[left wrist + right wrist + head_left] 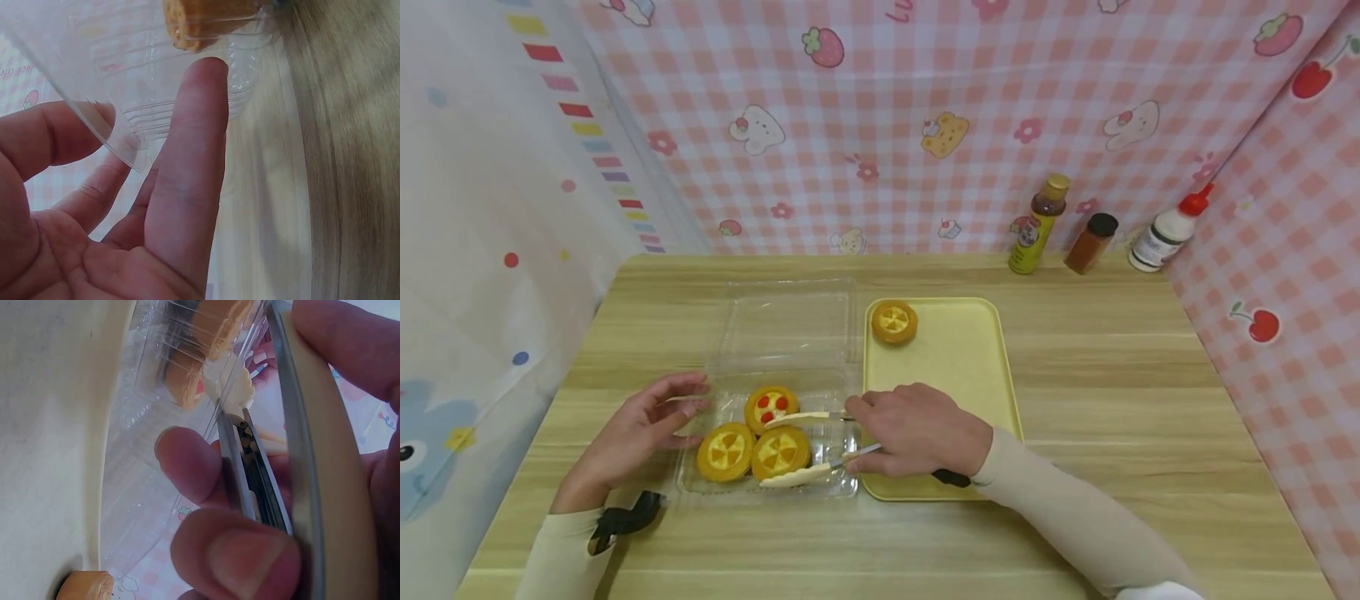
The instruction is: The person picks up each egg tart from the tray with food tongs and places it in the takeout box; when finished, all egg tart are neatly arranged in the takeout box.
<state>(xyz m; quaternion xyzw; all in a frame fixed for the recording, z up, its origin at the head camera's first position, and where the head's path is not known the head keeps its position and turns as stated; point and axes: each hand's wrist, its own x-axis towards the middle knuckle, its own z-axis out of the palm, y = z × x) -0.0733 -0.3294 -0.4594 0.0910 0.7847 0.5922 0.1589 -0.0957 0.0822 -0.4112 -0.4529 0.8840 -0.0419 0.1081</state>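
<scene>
My right hand (917, 429) grips a pair of tongs (859, 452) with metal arms and cream scalloped tips. The tips stand apart, on either side of a round tart (780, 451) with orange wedges on top. Another orange-wedge tart (726, 452) and a red-dotted tart (772, 407) sit beside it in a clear plastic box (835, 387). Next to the box's left edge is my left hand (643, 425), fingers loosely bent and spread. In the left wrist view, the box's corner lies between the thumb and a straight finger (194, 144); firm contact cannot be made out.
The box's clear lid (786, 321) lies folded back. To the right, a yellow tray (966, 350) carries one orange-wedge tart (894, 322) in its far left corner. A sauce bottle (1036, 229), a spice jar (1090, 244) and a red-capped white bottle (1165, 236) stand near the back wall.
</scene>
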